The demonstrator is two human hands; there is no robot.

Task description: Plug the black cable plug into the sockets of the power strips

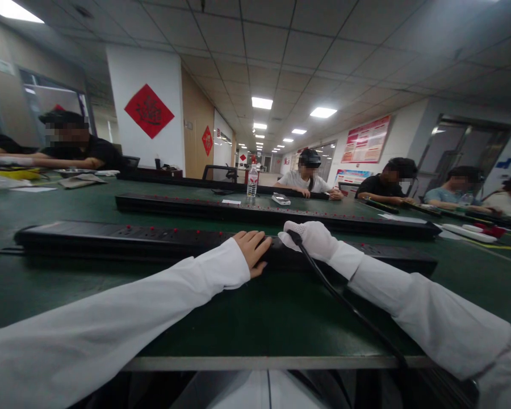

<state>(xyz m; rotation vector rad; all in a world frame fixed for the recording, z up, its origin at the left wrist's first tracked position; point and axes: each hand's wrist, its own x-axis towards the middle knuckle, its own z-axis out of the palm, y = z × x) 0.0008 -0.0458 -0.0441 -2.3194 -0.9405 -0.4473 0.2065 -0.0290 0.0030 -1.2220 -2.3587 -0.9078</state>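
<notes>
Green tabletop (255, 324): pale-edged in front.
Front row: a long black power strip (80, 234), red-dotted.
Middle row: a second black strip (187, 210), nearly parallel.
Beyond: an upright water bottle (252, 183) near a white paper slip (231, 201).

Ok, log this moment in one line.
left hand: on black power strip | right hand: gloved, holding black plug | cable: toward table edge

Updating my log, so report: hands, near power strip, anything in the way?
Left hand resting on near power strip. Gloved right hand gripping end of black cable. Strip lies crosswise on table. Possible snag: cable, trailing over table edge.
</notes>
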